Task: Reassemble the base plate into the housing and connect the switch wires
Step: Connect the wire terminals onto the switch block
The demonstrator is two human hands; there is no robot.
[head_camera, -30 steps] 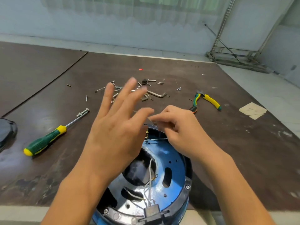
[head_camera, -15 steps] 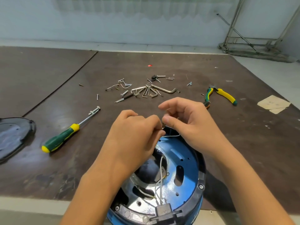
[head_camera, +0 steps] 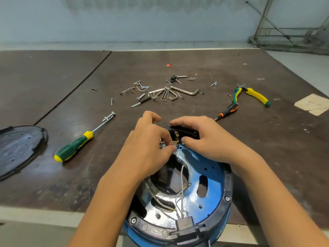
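While only the head view is given, it covers the job: blue housing sits at 6 o'clock on the tabletop, overhanging the near edge, base plate already seated inside with rim screws showing. Both hands work at the housing's 12 o'clock rim. Left hand has fingertips pinched together on a small wire terminal; right hand is clamped on the black switch block, steadying it. White switch wires run from 6 o'clock up through the plate's central hole. Step in hand looks like wire hookup, plate part done. Next move probably needs the terminal pushed squarely onto a switch tab. Green screwdriver at 9 o'clock, pliers at 2, loose screws at 12, black cover far at 9.
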